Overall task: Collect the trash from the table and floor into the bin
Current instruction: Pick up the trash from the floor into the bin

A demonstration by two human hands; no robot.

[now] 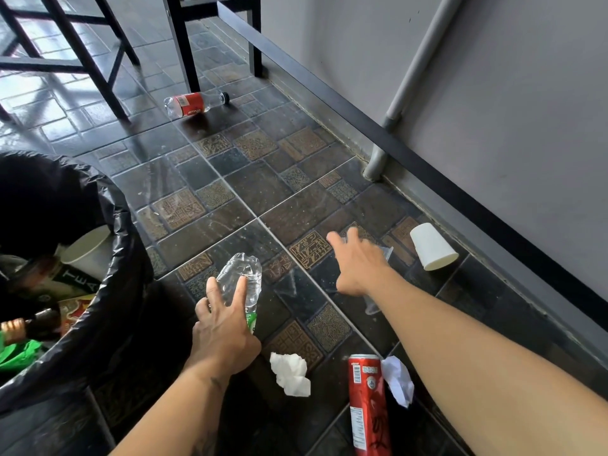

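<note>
Two bare forearms enter from the bottom of the frame over a dark, glossy tiled floor (250,192) with patterned brown squares; a grey wall (493,93) with a black skirting and a pale pipe (399,103) runs down the right side, and black furniture legs (187,44) stand at the top. The left hand (223,327), low centre, grips a crumpled clear bottle (241,278) with a green label, its fingers wrapped round it. The right hand (357,261), right of centre, is spread open over a clear plastic cup (385,255) lying on the tiles; whether it touches the cup I cannot tell. Just beyond it, near the skirting, lies a white paper cup (431,246). At the bottom lie a white tissue (291,373), a red can (367,403) and a crumpled paper (399,380). A red-labelled bottle (194,105) lies at upper centre. The black-lined bin (108,291) stands at left, already holding trash, just beside the left hand; open floor lies between them.
</note>
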